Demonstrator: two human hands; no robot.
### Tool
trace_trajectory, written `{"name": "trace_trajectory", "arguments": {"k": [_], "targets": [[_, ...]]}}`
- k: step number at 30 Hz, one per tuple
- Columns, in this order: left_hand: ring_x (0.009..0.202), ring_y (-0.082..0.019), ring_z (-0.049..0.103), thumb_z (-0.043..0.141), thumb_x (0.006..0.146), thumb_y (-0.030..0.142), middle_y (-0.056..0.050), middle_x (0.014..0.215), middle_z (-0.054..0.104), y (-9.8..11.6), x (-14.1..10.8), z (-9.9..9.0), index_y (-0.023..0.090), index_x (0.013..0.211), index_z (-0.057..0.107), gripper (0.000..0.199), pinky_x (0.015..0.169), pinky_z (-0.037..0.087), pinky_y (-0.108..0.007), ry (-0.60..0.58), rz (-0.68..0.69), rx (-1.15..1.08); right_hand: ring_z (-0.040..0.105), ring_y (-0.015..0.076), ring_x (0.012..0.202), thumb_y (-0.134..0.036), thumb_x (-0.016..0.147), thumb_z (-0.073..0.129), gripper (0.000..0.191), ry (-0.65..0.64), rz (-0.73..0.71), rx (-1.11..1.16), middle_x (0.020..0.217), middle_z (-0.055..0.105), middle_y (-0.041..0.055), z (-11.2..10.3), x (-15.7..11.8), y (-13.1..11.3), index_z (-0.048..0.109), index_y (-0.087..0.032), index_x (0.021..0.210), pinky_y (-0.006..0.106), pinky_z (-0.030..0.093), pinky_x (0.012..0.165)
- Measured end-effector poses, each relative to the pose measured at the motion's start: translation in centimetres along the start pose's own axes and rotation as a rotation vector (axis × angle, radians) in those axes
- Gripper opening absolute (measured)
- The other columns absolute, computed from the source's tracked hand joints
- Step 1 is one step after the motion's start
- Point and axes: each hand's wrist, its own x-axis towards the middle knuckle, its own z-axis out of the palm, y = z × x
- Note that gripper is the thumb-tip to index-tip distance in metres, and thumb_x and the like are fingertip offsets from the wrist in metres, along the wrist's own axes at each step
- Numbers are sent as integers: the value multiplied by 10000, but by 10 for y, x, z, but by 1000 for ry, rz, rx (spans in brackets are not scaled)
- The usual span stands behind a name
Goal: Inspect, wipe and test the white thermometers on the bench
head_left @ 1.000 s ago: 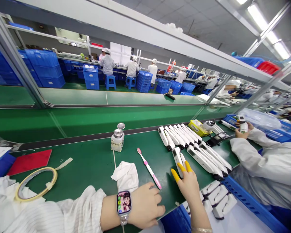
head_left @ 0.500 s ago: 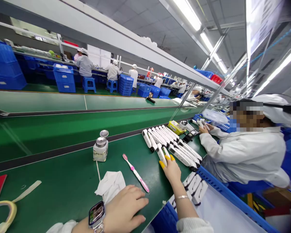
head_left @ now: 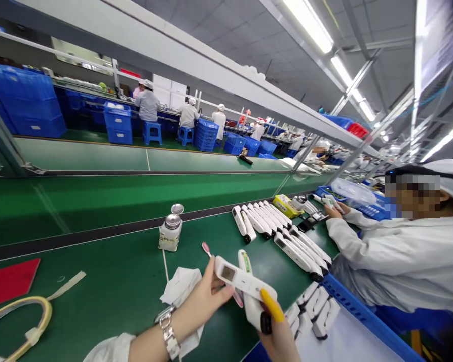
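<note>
Your right hand (head_left: 277,334) is cut off by the bottom edge, yellow-capped finger gripping two white handheld devices (head_left: 245,284) above the green bench (head_left: 109,271); your left hand (head_left: 204,301) pinches the top one's near end, and the two overlap so their outlines blur together. The pink toothbrush (head_left: 206,249) is mostly hidden behind them. Count: one solvent dispenser bottle (head_left: 170,233), one white cloth (head_left: 181,285), roughly ten more devices in a row (head_left: 279,229) by the co-worker's sleeve (head_left: 366,246), exact number unclear.
</note>
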Motion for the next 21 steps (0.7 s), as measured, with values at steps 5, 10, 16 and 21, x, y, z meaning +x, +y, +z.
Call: {"name": "trace_trajectory", "arguments": {"k": [5,10,16,21], "targets": [[1110,-223,539,641,763,305,-121,1308,489,30,-3,0,255,1376,155,784,927,448,-349,423,-23,-564,664,254,780,-487,629,759,480,-327,382,327,847,724,70,62,-48,-35,674,-199,1003,338,524,698],[873,-178,622,597,790,305,-99,1034,629,56,-12,-11,203,1154,453,405,707,498,-257,496,36,-612,620,163,580,-600,661,686,519,-550,617,486,754,721,81,71,-58,-69,710,-164,942,230,481,539],[683,-106,618,563,809,302,-26,936,609,69,-20,-13,243,1140,460,353,557,451,-186,465,-15,-534,640,158,542,-521,518,816,422,-459,630,539,685,723,63,58,-51,-57,742,-217,801,230,510,517],[700,-107,595,545,827,327,-31,954,596,72,-30,-1,269,1247,357,463,580,458,-206,364,45,-485,614,170,486,-408,469,868,395,-378,368,372,598,690,43,64,-47,-57,734,-223,791,226,479,405]]}}
